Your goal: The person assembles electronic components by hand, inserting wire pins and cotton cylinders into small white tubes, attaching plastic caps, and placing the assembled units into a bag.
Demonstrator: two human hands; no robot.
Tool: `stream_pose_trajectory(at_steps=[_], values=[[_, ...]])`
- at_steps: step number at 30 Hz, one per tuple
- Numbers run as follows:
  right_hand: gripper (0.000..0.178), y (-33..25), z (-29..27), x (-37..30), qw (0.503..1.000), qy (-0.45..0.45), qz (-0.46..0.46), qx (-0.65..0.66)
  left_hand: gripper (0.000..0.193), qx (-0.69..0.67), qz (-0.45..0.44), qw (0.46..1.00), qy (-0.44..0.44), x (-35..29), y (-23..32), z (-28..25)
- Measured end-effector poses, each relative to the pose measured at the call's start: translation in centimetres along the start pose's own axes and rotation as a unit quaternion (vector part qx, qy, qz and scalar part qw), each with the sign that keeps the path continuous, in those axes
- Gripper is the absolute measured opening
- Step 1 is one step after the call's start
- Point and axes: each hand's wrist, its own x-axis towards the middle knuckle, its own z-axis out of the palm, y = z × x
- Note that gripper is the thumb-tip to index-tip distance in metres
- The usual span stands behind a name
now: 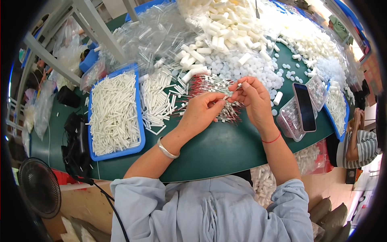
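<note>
Both my hands meet over a heap of thin red-and-silver sticks with small white parts in the middle of the table. My left hand is closed in a pinch, with a small white tube at its fingertips. Higher and to the right, my right hand pinches a slim whitish piece, too small to name. Whether the two pieces join is hard to make out. Left of the heap lie loose short white tubes. Behind it spreads a pile of translucent white caps.
A blue tray full of white tubes stands at left. Clear plastic tubes and thick white cylinders are piled behind. At right, a phone leans on a clear box. A black fan is lower left; another person sits far right.
</note>
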Motion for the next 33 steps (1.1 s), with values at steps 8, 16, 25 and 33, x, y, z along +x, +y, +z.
stream_pose_trajectory(at_steps=[8,16,25,33], values=[[0.017,-0.1,0.0,0.0,1.000,-0.008,0.000,-0.005,0.029,-0.002,0.003,1.000,-0.013,0.2,-0.2,-0.2],[0.016,0.3,-0.1,0.0,0.999,-0.009,0.005,-0.037,0.026,-0.021,-0.007,1.000,-0.018,0.1,0.0,-0.3],[0.008,1.2,0.7,-0.6,0.984,0.006,-0.038,-0.176,0.018,0.109,0.146,0.981,0.069,0.2,-0.5,0.2],[0.010,0.5,0.6,-0.7,0.981,-0.043,-0.040,-0.185,0.023,-0.187,-0.098,0.975,-0.075,0.3,0.7,-1.3]])
